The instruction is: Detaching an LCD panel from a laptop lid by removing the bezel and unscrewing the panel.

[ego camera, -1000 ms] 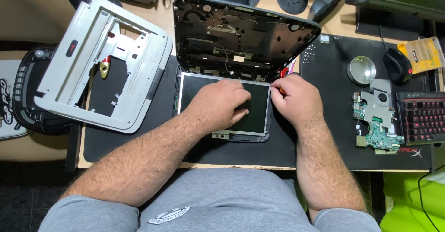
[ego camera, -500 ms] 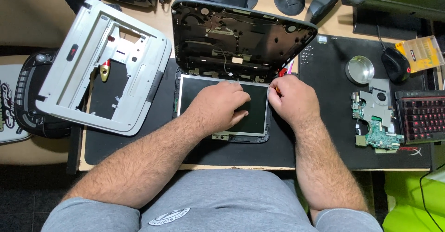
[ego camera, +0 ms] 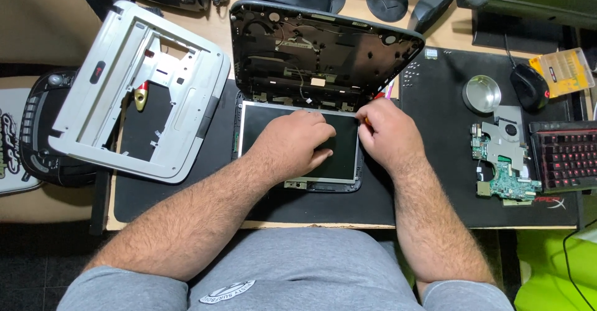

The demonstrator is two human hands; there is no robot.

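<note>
Dark rectangular screen panel (ego camera: 339, 155) under left hand (ego camera: 292, 146)

left hand (ego camera: 295, 142) lies flat on the screen panel (ego camera: 298, 146) | right hand (ego camera: 384, 134) pinches something small at the panel's upper right corner | open black case (ego camera: 320, 47) just behind | grey frame (ego camera: 140, 87) at left | circuit board (ego camera: 504, 162) at right

Dark flat screen panel (ego camera: 339, 155) in opened case
</note>
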